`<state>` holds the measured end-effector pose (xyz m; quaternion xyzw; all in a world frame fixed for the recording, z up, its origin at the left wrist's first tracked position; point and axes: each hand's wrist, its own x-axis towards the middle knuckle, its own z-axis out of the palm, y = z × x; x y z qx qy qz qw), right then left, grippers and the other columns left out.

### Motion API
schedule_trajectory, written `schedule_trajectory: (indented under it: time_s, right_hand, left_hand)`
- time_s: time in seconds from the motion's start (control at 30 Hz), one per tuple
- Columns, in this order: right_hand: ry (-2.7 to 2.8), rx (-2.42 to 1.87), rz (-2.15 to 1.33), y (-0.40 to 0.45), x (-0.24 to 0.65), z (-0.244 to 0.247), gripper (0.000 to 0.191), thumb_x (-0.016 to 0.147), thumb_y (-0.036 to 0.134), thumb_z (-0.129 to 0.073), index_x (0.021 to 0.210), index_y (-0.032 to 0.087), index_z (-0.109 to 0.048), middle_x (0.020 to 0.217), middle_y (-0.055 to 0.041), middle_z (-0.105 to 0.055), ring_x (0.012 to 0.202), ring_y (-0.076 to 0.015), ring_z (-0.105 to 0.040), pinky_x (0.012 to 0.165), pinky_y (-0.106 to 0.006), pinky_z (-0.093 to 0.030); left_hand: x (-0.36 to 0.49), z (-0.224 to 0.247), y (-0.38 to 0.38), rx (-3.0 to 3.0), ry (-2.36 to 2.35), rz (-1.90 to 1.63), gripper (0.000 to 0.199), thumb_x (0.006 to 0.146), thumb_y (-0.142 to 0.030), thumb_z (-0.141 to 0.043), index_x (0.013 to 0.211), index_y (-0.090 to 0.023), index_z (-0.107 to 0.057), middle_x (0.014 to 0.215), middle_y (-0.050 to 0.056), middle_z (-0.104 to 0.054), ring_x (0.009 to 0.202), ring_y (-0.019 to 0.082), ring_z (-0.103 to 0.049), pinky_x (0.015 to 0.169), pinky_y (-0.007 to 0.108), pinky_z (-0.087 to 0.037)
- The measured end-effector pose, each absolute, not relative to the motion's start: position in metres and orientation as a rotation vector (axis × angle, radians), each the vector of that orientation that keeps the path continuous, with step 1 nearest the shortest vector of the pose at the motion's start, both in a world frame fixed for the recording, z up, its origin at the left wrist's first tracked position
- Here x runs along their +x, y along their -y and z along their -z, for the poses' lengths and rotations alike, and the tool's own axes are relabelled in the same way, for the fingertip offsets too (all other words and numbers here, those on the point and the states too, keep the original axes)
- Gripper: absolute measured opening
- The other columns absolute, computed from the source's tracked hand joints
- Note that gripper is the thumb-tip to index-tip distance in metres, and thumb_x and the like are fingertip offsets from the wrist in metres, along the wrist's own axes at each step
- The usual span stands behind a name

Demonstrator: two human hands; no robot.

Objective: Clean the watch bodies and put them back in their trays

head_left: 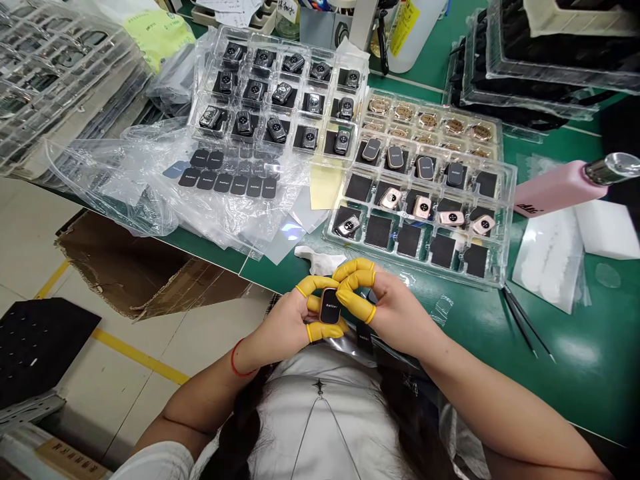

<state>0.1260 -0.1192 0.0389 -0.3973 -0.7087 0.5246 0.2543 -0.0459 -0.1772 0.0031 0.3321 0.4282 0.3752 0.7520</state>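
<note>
Tweezers (525, 320) lie just right of the plastic tray (410, 240).

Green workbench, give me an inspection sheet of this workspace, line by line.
surface: green bench mat, largely covered.
job's things: small black watch-like module; clear tray of black modules; clear tray of rose-gold modules.
clutter: crumpled clear plastic bag; tweezers; white foam block; pink cylinder.
grippers: left hand and right hand both pinch the module, with yellow finger cots on the fingers.
cables: nothing seen.
surroundings: cardboard sheet on the floor; yellow floor line.
</note>
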Motion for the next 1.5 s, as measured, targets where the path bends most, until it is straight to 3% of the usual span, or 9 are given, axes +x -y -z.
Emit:
schedule_trajectory:
  time_s: [0.2, 0.4, 0.5, 0.67, 0.93, 1.13, 1.23, 1.37, 1.5]
  right_hand:
    - [2.208, -1.059, -0.822, 0.123, 0.128, -0.038, 0.007, 0.087, 0.029, -0.061, 0.091, 0.023, -0.063, 0.099, -0.0065, -0.065, 0.094, -0.0242, -0.055, 0.090, -0.047, -0.037]
    - [2.205, -1.125, -1.353, 0.117, 0.120, -0.031, 0.036, 0.085, 0.054, -0.058, 0.077, 0.019, -0.061, 0.082, -0.0056, -0.060, 0.080, -0.0213, -0.053, 0.073, -0.037, -0.044]
    - [2.043, -1.106, -1.474, 0.111, 0.121, -0.031, 0.040, 0.093, 0.046, -0.048, 0.065, 0.019, -0.058, 0.073, -0.0031, -0.058, 0.075, -0.0175, -0.053, 0.072, -0.034, -0.044]
    - [1.896, -1.155, -1.491, 0.098, 0.121, -0.050, 0.019, 0.084, 0.029, -0.060, 0.101, 0.020, -0.060, 0.088, -0.0027, -0.065, 0.082, -0.0173, -0.059, 0.077, -0.033, -0.048]
    - [1.929, -1.541, -0.620, -0.031, 0.117, -0.038, 0.008, 0.084, 0.023, -0.057, 0.082, 0.017, -0.061, 0.081, -0.0064, -0.066, 0.072, -0.0191, -0.058, 0.069, -0.035, -0.047]
    - [2.238, -1.318, -0.462, -0.016, 0.110, -0.045, 0.024, 0.087, 0.032, -0.058, 0.101, 0.015, -0.068, 0.113, -0.0153, -0.064, 0.110, -0.0309, -0.054, 0.094, -0.047, -0.042]
    - [2.667, -0.855, -0.787, 0.029, 0.103, -0.066, 0.054, 0.081, 0.040, -0.068, 0.127, 0.017, -0.055, 0.120, -0.0129, -0.064, 0.103, -0.0267, -0.062, 0.082, -0.037, -0.052]
    - [2.784, -0.900, -0.542, 0.059, 0.091, -0.086, 0.023, 0.091, 0.022, -0.052, 0.108, 0.020, -0.067, 0.083, -0.0059, -0.073, 0.070, -0.0201, -0.068, 0.060, -0.029, -0.051]
    - [2.522, -0.664, -0.180, 0.085, 0.081, -0.121, 0.023, 0.092, 0.017, -0.047, 0.101, 0.019, -0.069, 0.093, -0.0085, -0.073, 0.077, -0.0205, -0.068, 0.065, -0.030, -0.051]
  left_hand:
    - [-0.047, -0.001, 0.178, 0.733, -0.953, -0.817, 0.055, 0.069, -0.022, -0.081, 0.116, -0.022, -0.052, 0.083, -0.001, -0.070, 0.075, 0.013, -0.067, 0.073, 0.024, -0.050]
    - [-0.048, -0.001, 0.176, 0.812, -0.903, -0.796, 0.049, 0.073, -0.022, -0.078, 0.116, -0.023, -0.054, 0.082, -0.002, -0.069, 0.076, 0.012, -0.066, 0.070, 0.021, -0.049]
    - [-0.048, -0.003, 0.172, 0.806, -0.914, -0.783, 0.049, 0.074, -0.023, -0.077, 0.118, -0.024, -0.054, 0.085, -0.001, -0.070, 0.078, 0.014, -0.067, 0.077, 0.026, -0.052]
    - [-0.047, -0.006, 0.161, 0.822, -0.923, -0.833, 0.065, 0.073, -0.022, -0.077, 0.130, -0.024, -0.046, 0.085, 0.001, -0.073, 0.081, 0.016, -0.069, 0.079, 0.028, -0.052]
    - [-0.070, -0.015, 0.146, 0.814, -1.117, -1.147, 0.078, 0.076, -0.025, -0.074, 0.138, -0.014, -0.028, 0.079, 0.003, -0.074, 0.079, 0.017, -0.071, 0.083, 0.031, -0.054]
    - [-0.099, -0.017, 0.149, 0.773, -1.213, -1.391, 0.067, 0.077, -0.023, -0.073, 0.132, -0.016, -0.035, 0.083, 0.001, -0.075, 0.081, 0.016, -0.072, 0.085, 0.030, -0.055]
    - [-0.105, -0.020, 0.153, 0.800, -1.193, -1.464, 0.066, 0.077, -0.023, -0.074, 0.133, -0.018, -0.037, 0.085, 0.001, -0.075, 0.082, 0.017, -0.073, 0.086, 0.032, -0.055]
    - [-0.117, -0.023, 0.159, 0.890, -1.118, -1.558, 0.072, 0.085, -0.042, -0.064, 0.143, -0.024, -0.026, 0.113, 0.010, -0.070, 0.093, 0.023, -0.072, 0.095, 0.042, -0.051]
    - [-0.136, -0.028, 0.169, 0.895, -1.144, -1.625, 0.072, 0.089, -0.058, -0.047, 0.147, -0.022, -0.025, 0.122, 0.015, -0.066, 0.100, 0.027, -0.069, 0.105, 0.050, -0.040]
